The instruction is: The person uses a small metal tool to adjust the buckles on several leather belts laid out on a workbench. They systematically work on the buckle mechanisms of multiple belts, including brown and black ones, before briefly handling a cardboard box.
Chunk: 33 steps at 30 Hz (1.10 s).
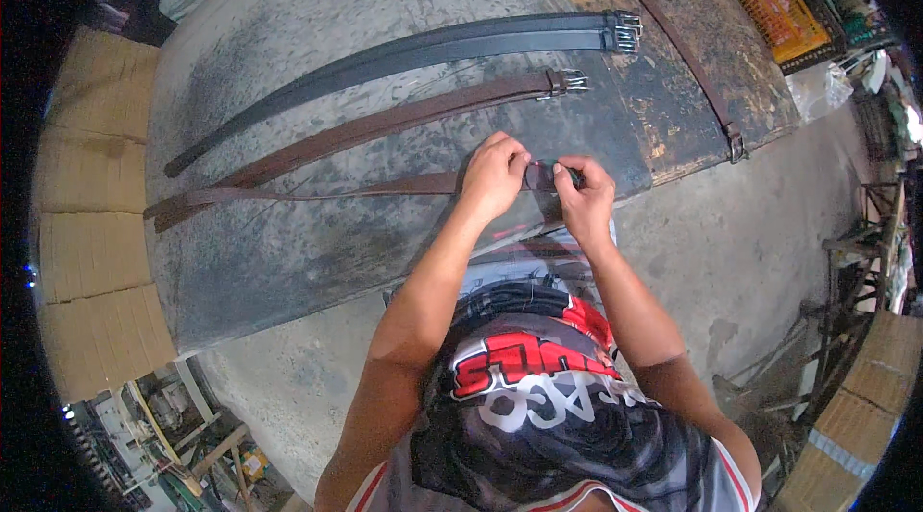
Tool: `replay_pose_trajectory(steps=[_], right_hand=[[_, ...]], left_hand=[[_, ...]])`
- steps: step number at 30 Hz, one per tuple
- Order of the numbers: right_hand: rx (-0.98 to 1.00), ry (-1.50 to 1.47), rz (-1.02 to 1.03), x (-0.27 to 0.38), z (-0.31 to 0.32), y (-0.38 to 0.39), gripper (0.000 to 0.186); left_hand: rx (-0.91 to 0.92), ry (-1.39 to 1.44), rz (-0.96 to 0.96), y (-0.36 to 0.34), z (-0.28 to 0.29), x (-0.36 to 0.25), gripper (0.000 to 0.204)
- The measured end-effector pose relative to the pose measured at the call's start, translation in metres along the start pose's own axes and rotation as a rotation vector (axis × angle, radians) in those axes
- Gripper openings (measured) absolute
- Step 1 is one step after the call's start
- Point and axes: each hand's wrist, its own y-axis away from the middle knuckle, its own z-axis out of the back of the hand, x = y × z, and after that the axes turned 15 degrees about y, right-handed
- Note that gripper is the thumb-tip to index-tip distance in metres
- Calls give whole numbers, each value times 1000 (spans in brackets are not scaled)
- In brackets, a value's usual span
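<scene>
At a broad, grey-topped table (288, 272), a person in a printed sleeveless shirt (538, 416) is working on a brown belt (413, 184), which is stretching across the near part of the top from the left edge to the hands. The left hand (493, 174) is pinching the strap, its fingers drawn closely together. Just beside it, the right hand (587, 193) is pinching a small dark piece (540, 176) between thumb and curled fingers; whether that is the belt's own end, I cannot tell. Beyond the hands, brown belting (423, 106) is lying with its metal buckle pointing right, and farther back black belts (519, 41) are resting, buckles likewise to the right. A lone brown strap (678, 36) is running down the scuffed right side, its buckle reaching the table's edge. Cardboard (96, 252) is lining the left end, while an orange crate (774, 12) is standing past the far right corner.
</scene>
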Motion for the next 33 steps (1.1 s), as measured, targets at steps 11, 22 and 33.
replay_pose_trajectory(steps=[11,22,33], right_hand=[[-10,46,87,7,3,-1,9],[-11,53,83,8,3,-2,10],[-142,-599,-195,-10,4,-6,10]], left_hand=[[-2,27,-2,0,1,-2,12],[-6,12,-6,0,1,-3,13],[154,-244,-252,34,-2,-11,44]])
